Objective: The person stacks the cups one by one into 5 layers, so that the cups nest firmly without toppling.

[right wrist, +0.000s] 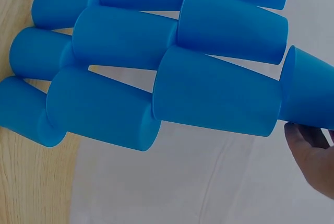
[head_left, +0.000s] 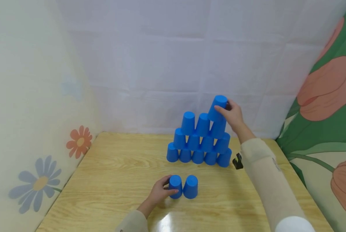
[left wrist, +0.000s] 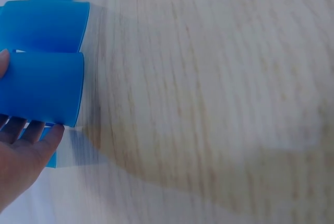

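Observation:
Upside-down blue cups form a stepped wall [head_left: 193,142], with several in each of the two lower rows and three in the third. At its top right, my right hand [head_left: 235,116] pinches a tilted blue cup [head_left: 217,108] by its side. In the right wrist view, this held cup [right wrist: 312,89] meets the base of the third row's end cup [right wrist: 216,92]; whether it rests there I cannot tell. Nearer me, two inverted cups stand side by side on the table. My left hand [head_left: 159,192] grips the left cup [head_left: 175,183], thumb in front; the right cup [head_left: 191,187] stands untouched.
A small black object [head_left: 238,161] lies just right of the wall's bottom row. The wooden table [head_left: 117,180] ends against a white cloth backdrop [head_left: 138,64]. Flower-patterned panels stand on the left [head_left: 39,106] and right [head_left: 329,135].

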Demonstrator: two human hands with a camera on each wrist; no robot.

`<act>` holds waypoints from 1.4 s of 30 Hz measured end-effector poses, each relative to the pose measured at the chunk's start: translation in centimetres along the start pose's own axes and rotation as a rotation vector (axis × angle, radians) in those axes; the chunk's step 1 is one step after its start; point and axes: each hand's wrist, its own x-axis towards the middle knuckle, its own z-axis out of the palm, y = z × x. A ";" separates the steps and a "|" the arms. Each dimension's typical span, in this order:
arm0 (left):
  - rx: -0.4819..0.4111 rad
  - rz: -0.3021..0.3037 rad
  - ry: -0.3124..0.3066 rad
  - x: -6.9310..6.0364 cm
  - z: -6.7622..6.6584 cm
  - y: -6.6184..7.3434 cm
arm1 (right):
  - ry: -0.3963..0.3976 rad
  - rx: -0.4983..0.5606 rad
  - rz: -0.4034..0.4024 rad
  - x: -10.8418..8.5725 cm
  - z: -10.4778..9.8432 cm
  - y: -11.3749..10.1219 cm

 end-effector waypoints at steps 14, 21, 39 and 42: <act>-0.006 -0.016 -0.008 -1.0 0.1 2.3 | -0.035 0.056 0.061 6.9 0.4 8.8; -0.015 -0.021 -0.016 -1.0 0.2 2.3 | 0.020 -0.036 0.043 11.0 0.8 14.5; -0.011 -0.015 -0.008 -0.9 0.3 2.0 | -0.008 0.047 -0.001 9.0 -1.1 10.2; -0.014 -0.014 -0.004 -0.5 0.2 1.0 | 0.011 0.002 -0.002 11.1 -1.2 13.3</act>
